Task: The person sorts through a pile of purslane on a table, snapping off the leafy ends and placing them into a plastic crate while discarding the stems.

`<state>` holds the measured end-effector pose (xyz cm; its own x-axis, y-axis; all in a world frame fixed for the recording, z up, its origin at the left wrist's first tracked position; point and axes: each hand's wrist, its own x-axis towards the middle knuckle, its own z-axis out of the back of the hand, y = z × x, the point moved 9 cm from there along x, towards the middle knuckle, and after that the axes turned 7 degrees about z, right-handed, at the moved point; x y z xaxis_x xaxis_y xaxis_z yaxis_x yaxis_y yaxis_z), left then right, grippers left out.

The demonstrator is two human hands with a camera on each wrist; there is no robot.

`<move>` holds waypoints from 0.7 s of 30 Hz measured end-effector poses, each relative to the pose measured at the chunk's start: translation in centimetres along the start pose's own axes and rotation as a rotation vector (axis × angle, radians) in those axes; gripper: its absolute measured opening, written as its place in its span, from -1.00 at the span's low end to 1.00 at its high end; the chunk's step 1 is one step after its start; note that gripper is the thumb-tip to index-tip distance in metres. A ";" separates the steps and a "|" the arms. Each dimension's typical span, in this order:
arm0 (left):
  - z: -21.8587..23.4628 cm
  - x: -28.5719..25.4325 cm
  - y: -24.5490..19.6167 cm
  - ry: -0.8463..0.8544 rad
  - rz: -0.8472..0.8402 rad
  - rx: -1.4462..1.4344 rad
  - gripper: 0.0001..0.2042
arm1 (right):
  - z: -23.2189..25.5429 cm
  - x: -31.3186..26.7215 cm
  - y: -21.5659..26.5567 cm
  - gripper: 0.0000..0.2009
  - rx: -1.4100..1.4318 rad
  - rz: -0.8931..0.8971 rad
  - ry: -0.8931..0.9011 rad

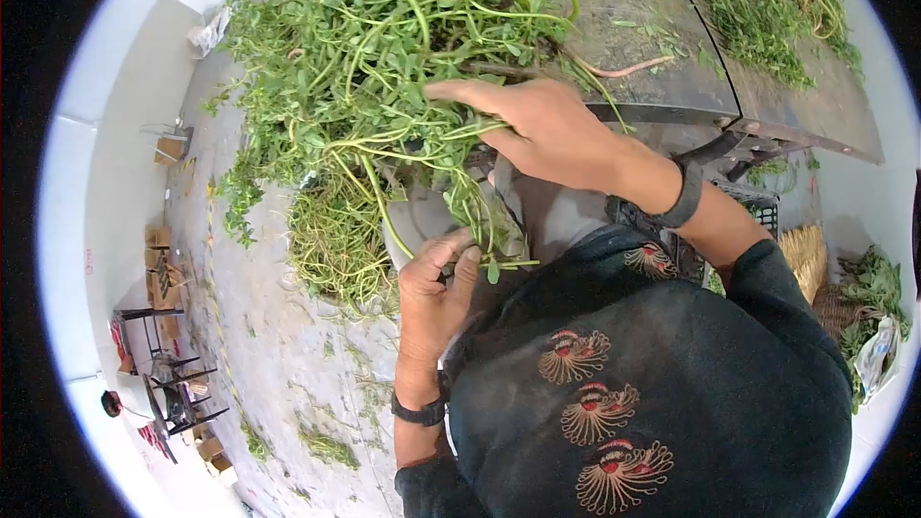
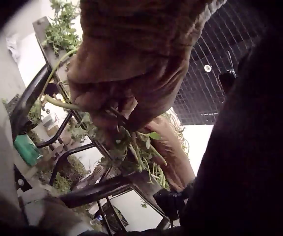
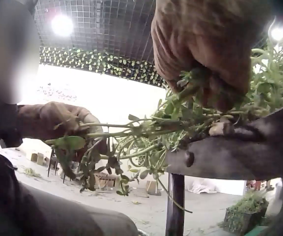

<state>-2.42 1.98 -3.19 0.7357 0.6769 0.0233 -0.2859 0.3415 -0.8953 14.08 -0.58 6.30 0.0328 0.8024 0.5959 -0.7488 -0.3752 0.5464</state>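
Note:
A big heap of leafy green stems (image 1: 374, 67) lies on a dark metal table (image 1: 652, 58) and hangs over its near edge. My right hand (image 1: 523, 125) rests on the heap with its fingers stretched leftward, curling into the stems (image 3: 200, 105) at the table edge (image 3: 240, 152). My left hand (image 1: 436, 283) sits just below, its thumb and fingers pinching the lower ends of a few long stems (image 1: 480, 230). In the left wrist view those fingers (image 2: 117, 105) close round a thin bunch (image 2: 136, 147). The right wrist view shows the left hand (image 3: 58, 123) holding the stem ends.
Loose trimmings (image 1: 336, 249) hang and lie on the concrete floor (image 1: 278, 374). More greens (image 1: 767, 0) cover the far right of the table. A woven basket (image 1: 815, 269) and bagged greens (image 1: 878, 317) stand at right. Stools and boxes (image 1: 163, 355) are far left.

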 end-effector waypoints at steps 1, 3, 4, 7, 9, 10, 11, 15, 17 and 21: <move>0.3 -0.2 -0.1 -0.036 0.031 0.013 -0.76 | -1.3 0.9 -0.4 -0.66 -0.118 -0.056 0.159; 1.3 -0.5 0.3 -0.102 0.049 0.031 -0.63 | -2.9 2.2 -0.9 -0.60 -0.263 -0.066 0.298; 1.8 -0.6 0.1 -0.113 0.046 0.037 -0.63 | -3.3 2.8 -1.2 -0.60 -0.260 -0.054 0.294; 3.2 -0.7 0.0 -0.155 0.108 0.214 -0.72 | -3.3 4.7 -3.4 -0.56 -0.463 -0.177 0.349; 3.3 -0.2 -0.5 -0.144 0.001 0.170 -0.76 | -2.7 5.8 -4.8 -0.56 -0.530 -0.181 0.315; 3.1 -0.1 -1.3 -0.127 -0.102 0.123 -0.80 | -2.0 6.1 -5.6 -0.55 -0.598 -0.193 0.283; 2.9 0.0 -1.1 -0.125 -0.044 0.073 -0.88 | -1.2 6.5 -6.2 -0.54 -0.613 -0.174 0.243; 2.8 0.4 -0.3 -0.084 -0.008 0.110 -0.91 | 1.3 8.0 -8.7 -0.54 -0.718 -0.206 0.218; 3.2 -0.5 0.5 -0.066 0.004 0.093 -0.90 | 1.9 8.5 -9.0 -0.54 -0.714 -0.221 0.220; 3.7 -4.4 7.5 -0.036 0.277 0.060 -0.81 | 2.1 8.3 -9.7 -0.56 -0.662 -0.268 0.236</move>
<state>-10.05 3.99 -8.36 0.6027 0.7721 -0.2018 -0.5094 0.1775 -0.8421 23.04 8.74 7.14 0.1827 0.9332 0.3094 -0.9792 0.1445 0.1424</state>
